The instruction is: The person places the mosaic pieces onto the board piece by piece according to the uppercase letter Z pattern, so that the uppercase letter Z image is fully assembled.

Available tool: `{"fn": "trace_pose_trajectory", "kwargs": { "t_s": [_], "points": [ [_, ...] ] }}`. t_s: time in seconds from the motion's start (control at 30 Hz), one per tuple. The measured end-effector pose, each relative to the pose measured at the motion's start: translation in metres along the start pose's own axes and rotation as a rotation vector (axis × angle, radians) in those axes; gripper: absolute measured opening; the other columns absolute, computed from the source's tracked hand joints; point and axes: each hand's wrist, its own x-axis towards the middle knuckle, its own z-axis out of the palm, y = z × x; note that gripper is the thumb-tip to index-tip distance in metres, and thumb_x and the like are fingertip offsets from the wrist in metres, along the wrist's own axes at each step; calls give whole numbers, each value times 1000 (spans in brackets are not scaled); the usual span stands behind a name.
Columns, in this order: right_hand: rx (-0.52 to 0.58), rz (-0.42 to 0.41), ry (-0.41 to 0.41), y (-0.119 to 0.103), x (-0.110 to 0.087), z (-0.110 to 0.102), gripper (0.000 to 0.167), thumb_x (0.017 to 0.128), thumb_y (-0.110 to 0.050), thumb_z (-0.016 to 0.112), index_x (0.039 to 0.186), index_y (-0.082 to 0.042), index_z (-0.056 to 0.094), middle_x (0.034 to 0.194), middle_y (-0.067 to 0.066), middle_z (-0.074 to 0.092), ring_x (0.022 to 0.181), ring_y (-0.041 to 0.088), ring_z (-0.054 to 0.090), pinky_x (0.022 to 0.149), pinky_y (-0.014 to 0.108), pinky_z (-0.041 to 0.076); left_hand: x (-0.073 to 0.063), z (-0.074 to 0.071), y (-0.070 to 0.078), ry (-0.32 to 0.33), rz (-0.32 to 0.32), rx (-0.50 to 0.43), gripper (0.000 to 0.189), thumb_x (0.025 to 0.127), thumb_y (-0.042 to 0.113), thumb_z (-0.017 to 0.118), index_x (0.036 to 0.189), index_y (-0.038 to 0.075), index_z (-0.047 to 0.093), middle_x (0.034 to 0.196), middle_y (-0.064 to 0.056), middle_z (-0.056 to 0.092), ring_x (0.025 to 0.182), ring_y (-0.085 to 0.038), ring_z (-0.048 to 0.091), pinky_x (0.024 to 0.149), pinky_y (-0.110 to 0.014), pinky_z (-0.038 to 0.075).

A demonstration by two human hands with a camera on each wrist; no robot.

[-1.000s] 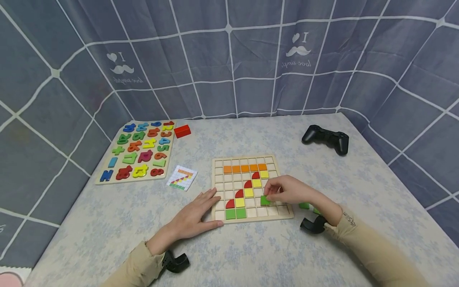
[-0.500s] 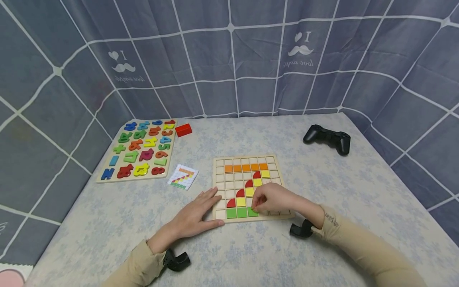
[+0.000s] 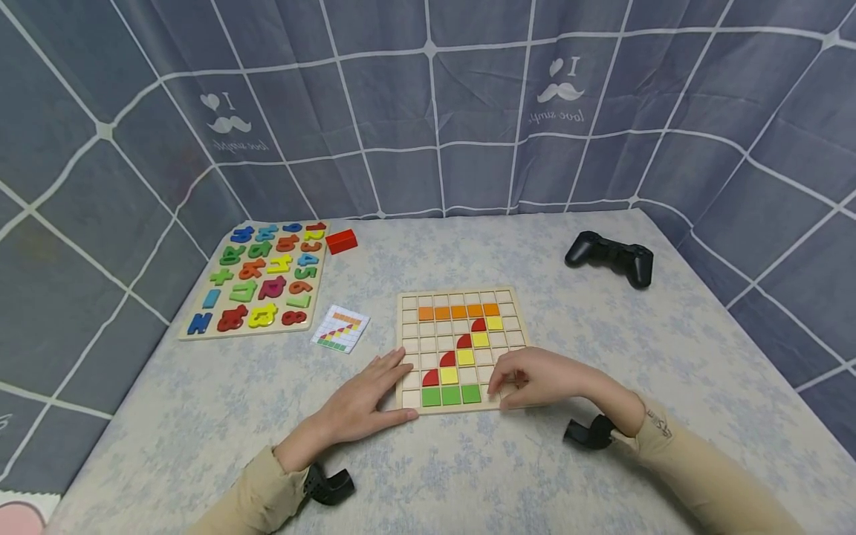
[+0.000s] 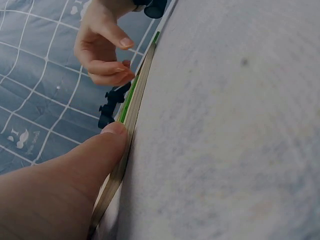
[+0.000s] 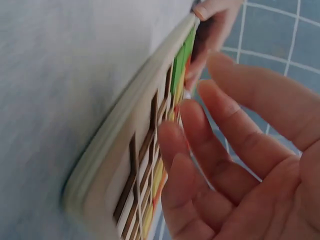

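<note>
A wooden grid board [image 3: 424, 347] lies on the table, with an orange row at the top, a diagonal of red quarter-rounds and yellow squares, and several green square tiles [image 3: 451, 394] along the bottom. My left hand [image 3: 357, 405] rests against the board's left side, fingers over the edge and thumb at the near corner. Over the lower right of the board hovers my right hand [image 3: 545, 375], its fingers loosely bent; the right wrist view shows bare fingertips [image 5: 190, 112] with nothing between them. Past that hand, a bit of green [image 4: 158, 36] shows in the left wrist view.
A printed pattern card [image 3: 339, 329] lies left of the board. Behind it are a letter-and-number puzzle board [image 3: 194, 319] and a red block [image 3: 342, 241]. A black game controller [image 3: 610, 258] sits at the back right. A grid-patterned curtain [image 3: 401, 111] surrounds the table.
My right hand carried a green tile left and set it at the end of the bottom green row, then let go and moved back right. My left hand stayed in place.
</note>
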Motion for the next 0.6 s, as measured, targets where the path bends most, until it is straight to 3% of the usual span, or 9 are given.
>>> {"fn": "trace_pose_trajectory", "kwargs": {
  "t_s": [0.2,0.6],
  "points": [
    [166,79,17,9,-20,-8,21,83,-24,73,101,-14,69,95,-2,65,85,11,59,72,26,53,1,0,-1,6,-1,2,77,85,60,57,141,8,43,153,-7,24,140,-22,21,115,-37,18],
    [204,132,63,38,-43,-29,31,81,-16,75,109,-6,65,96,4,65,85,20,60,75,29,53,1,1,-1,2,-15,3,77,85,60,57,141,9,43,154,-5,24,140,-20,20,116,-34,17]
  ]
}}
